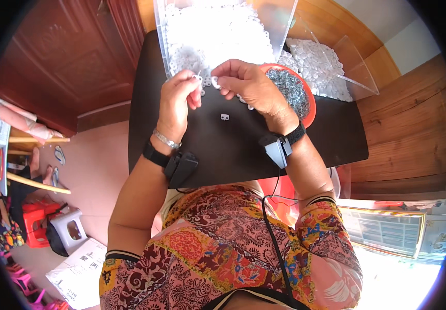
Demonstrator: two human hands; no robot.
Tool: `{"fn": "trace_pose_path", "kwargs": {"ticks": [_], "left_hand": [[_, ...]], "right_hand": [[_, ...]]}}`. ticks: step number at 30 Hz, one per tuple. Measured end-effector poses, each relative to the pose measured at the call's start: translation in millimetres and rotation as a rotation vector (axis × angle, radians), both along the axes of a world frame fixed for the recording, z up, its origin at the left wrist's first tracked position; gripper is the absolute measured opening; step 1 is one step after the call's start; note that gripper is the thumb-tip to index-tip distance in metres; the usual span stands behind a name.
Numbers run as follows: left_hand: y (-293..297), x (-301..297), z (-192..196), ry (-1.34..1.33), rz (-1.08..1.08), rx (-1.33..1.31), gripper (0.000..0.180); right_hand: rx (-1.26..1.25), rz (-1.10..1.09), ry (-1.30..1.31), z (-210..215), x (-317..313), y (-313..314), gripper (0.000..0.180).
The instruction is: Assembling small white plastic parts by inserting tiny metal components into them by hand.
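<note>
My left hand [176, 98] pinches a small white plastic clip [197, 77] between thumb and fingertips. Just to its right, my right hand [249, 85] holds another small white plastic piece [215, 82] in a pinch. The two hands are close together but apart, over the near side of a clear bin heaped with white pieces [218, 31]. One loose white clip with two holes [224, 117] lies on the dark table [233, 160] below them. A few more white pieces lie partly hidden under my right hand.
Beside my right wrist stands an orange-red bowl [312, 106] full of small grey metal pieces, possibly nails or screws. Behind it, a second clear bin [360, 77] borders a pile of white pieces [318, 67]. A black cable [269, 227] hangs from my right wrist device. Another person's feet [47, 173] show at left.
</note>
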State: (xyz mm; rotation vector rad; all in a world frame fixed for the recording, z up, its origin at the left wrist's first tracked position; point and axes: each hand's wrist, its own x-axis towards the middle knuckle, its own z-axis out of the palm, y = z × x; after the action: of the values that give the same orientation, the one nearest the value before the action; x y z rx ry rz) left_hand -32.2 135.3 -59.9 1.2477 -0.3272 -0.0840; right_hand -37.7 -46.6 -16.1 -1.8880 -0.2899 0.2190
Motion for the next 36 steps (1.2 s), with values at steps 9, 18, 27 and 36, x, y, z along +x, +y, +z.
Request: {"fn": "trace_pose_path", "kwargs": {"ticks": [9, 18, 27, 36], "left_hand": [[-7, -6, 0, -0.018, -0.016, 0.042, 0.017], [-13, -8, 1, 0.01, 0.006, 0.105, 0.019], [-15, -11, 3, -0.006, 0.011, 0.18, 0.02], [-16, -10, 2, 0.004, 0.009, 0.192, 0.019]], "right_hand": [[0.609, 0.03, 0.196, -19, -1, -2, 0.021], [0.538, -0.044, 0.071, -17, -1, -3, 0.016], [0.465, -0.056, -0.05, -24, 2, -2, 0.014], [0.4, -0.055, -0.139, -24, 2, -1, 0.014]]}}
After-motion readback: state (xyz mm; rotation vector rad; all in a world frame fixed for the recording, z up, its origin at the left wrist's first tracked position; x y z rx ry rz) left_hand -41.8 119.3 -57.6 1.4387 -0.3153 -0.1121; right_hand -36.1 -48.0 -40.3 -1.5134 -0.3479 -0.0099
